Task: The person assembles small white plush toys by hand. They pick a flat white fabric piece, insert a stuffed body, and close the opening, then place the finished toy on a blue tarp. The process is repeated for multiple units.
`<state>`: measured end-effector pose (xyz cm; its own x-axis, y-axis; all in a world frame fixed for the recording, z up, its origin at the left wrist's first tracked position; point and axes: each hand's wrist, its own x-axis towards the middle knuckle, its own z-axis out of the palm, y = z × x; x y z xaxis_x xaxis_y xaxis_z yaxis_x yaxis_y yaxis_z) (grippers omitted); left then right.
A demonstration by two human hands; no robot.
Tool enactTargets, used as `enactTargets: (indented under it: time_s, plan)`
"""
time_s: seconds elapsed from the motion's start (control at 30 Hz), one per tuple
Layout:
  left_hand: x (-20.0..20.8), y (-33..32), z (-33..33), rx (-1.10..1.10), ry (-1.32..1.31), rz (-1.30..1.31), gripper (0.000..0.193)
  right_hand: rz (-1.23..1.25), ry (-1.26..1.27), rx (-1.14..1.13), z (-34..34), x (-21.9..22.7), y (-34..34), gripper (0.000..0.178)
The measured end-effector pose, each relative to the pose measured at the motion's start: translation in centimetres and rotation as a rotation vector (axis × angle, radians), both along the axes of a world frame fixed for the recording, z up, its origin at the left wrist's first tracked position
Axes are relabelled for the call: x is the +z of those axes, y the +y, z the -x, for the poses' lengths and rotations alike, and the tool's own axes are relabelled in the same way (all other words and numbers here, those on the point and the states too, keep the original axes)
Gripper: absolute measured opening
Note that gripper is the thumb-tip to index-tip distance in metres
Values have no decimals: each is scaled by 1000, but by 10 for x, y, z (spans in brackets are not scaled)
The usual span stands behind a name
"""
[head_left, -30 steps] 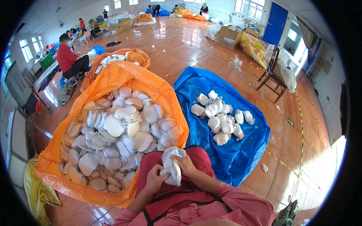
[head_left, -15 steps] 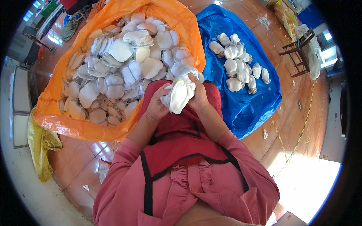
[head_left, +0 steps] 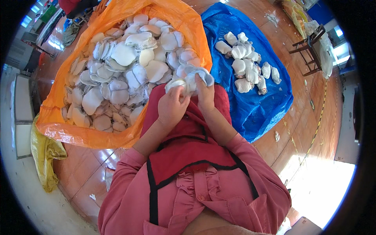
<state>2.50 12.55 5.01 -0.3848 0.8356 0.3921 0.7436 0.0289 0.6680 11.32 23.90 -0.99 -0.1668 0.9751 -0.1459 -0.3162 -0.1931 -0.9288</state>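
Note:
Both of my hands hold one white padded cup-shaped piece [head_left: 191, 79] above my red apron [head_left: 188, 133]. My left hand [head_left: 171, 106] grips its left side and my right hand [head_left: 205, 94] pinches its right side. Just beyond and to the left lies an orange sheet [head_left: 90, 135] heaped with several loose white pieces [head_left: 121, 74]. To the right a blue sheet [head_left: 254, 113] carries a smaller group of bunched white pieces [head_left: 246, 70].
A yellow bag [head_left: 45, 152] lies crumpled at the left on the wooden floor [head_left: 305, 129]. A dark wooden chair [head_left: 309, 47] stands at the upper right beyond the blue sheet. A white wall or ledge [head_left: 23, 117] runs along the left.
The camera has tilted further down and nearer. My hands have kept working the white piece, which now sits lower and closer against the apron.

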Motion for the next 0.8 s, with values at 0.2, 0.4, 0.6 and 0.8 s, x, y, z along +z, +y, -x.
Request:
enactTargets:
  time_s: [0.2, 0.4, 0.6, 0.8]
  plan:
    - [-10, 14, 3, 103, 100, 110, 30, 39, 116, -31, 3, 0, -12, 36]
    - [-20, 20, 9, 154, 189, 277, 22, -54, 69, -4, 7, -6, -28, 35]
    - [-44, 19, 23, 111, 172, 302, 20, -82, 9, 52, 7, -18, -40, 35]
    - [-51, 9, 40, 62, 344, 204, 23, -107, -48, 119, 8, -17, -48, 38]
